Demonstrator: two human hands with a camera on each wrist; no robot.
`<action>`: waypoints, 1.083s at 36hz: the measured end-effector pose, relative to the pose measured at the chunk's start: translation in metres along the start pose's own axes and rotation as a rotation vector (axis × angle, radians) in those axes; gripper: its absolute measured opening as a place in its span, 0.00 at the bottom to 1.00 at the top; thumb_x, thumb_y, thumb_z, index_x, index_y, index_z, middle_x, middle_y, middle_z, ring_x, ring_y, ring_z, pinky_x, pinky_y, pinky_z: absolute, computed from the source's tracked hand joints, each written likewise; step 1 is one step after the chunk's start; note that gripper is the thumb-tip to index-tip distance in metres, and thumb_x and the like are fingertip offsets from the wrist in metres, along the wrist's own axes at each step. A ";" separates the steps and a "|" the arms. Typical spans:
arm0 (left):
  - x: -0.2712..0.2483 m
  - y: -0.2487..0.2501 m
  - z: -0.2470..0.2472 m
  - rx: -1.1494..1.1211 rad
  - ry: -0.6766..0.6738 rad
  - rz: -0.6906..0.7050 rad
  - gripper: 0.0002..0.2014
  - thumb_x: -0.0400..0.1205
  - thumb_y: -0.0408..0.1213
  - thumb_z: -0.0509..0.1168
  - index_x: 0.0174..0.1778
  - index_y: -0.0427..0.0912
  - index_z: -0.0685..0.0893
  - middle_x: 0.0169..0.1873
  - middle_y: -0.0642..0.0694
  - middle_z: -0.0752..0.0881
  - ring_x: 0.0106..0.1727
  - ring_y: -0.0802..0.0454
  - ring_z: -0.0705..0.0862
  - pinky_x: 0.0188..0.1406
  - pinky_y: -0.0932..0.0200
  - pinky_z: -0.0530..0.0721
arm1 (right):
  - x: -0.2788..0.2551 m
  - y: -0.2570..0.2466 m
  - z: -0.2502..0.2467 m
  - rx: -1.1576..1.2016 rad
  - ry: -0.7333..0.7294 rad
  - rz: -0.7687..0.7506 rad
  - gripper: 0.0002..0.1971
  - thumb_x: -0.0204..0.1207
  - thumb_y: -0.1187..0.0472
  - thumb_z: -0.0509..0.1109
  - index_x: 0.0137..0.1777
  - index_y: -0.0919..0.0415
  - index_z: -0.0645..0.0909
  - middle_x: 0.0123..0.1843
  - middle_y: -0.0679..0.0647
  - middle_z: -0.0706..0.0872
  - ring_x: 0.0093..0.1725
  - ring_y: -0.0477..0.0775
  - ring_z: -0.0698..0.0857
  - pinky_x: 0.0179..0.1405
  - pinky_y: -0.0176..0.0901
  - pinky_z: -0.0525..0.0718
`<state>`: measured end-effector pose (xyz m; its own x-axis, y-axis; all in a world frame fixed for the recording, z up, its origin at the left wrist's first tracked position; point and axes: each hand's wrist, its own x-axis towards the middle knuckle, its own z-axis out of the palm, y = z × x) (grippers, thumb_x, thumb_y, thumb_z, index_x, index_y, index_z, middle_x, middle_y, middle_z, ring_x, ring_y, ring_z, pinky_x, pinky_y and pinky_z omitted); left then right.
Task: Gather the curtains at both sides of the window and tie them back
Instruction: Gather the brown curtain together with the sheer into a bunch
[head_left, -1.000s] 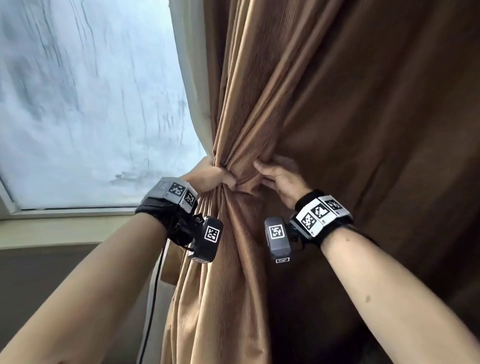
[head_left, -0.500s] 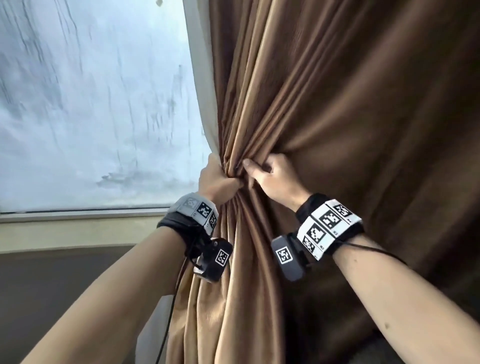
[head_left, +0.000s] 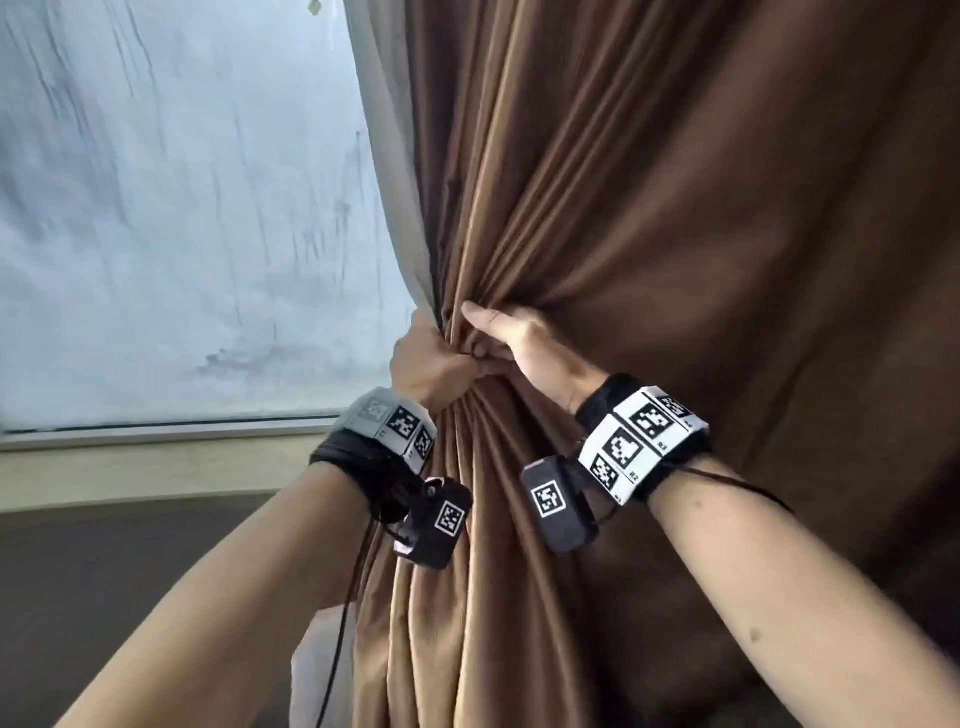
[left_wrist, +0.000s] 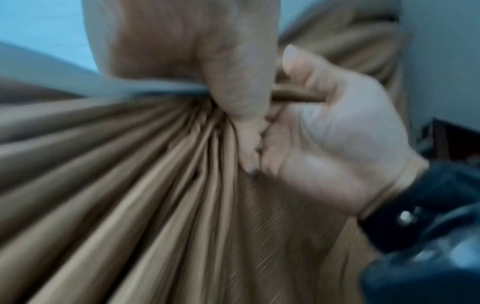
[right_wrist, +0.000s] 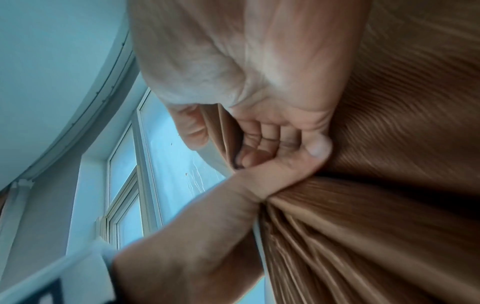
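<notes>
The brown curtain (head_left: 649, 218) hangs at the right side of the window (head_left: 171, 208), drawn into a tight bunch at about mid-height, with folds fanning out above and below that point. A pale lining (head_left: 387, 171) shows along its window-side edge.

The left hand (head_left: 428, 361) grips the bunch from the window side; its fingers are curled round the gathered folds, the thumb wrapped across the front. The right hand (head_left: 524, 340) meets it from the other side, touching the left hand at the gather. Its fingers (right_wrist: 262, 133) are curled into the fabric, and the thumb lies pressed along the folds above the gather. In the left wrist view the right hand (left_wrist: 335, 148) holds a narrow rolled fold between thumb and palm. That view is blurred.

Both wrists carry marker bands (head_left: 644, 441) and small black camera units (head_left: 558, 506). A dark cable (head_left: 340, 623) hangs from the left wrist. A sill (head_left: 156, 470) runs below the glass.
</notes>
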<state>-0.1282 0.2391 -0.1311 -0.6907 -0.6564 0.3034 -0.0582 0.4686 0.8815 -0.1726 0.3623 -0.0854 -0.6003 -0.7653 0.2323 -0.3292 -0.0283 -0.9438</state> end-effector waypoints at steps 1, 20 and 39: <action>0.003 -0.002 -0.001 0.026 0.036 -0.020 0.45 0.45 0.60 0.79 0.60 0.51 0.83 0.49 0.55 0.89 0.51 0.54 0.88 0.55 0.57 0.86 | -0.002 0.000 0.000 0.046 0.031 -0.005 0.19 0.73 0.45 0.71 0.41 0.64 0.86 0.40 0.57 0.86 0.42 0.51 0.85 0.51 0.50 0.86; 0.012 0.004 -0.033 -0.173 -0.298 -0.007 0.32 0.50 0.31 0.83 0.53 0.38 0.90 0.49 0.45 0.92 0.53 0.48 0.90 0.55 0.56 0.86 | 0.001 0.072 -0.086 0.082 0.695 0.148 0.35 0.55 0.47 0.88 0.64 0.54 0.81 0.58 0.45 0.89 0.58 0.44 0.88 0.60 0.42 0.85; 0.013 0.000 -0.020 -0.176 -0.089 -0.029 0.21 0.56 0.29 0.85 0.40 0.50 0.88 0.42 0.51 0.91 0.48 0.51 0.89 0.55 0.55 0.87 | -0.002 0.049 -0.048 -0.125 0.577 -0.022 0.19 0.80 0.71 0.66 0.34 0.51 0.65 0.33 0.47 0.71 0.33 0.41 0.70 0.36 0.30 0.71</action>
<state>-0.1229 0.2190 -0.1202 -0.7522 -0.6097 0.2501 0.0424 0.3340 0.9416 -0.2227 0.3940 -0.1212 -0.8805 -0.2906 0.3745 -0.4082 0.0630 -0.9107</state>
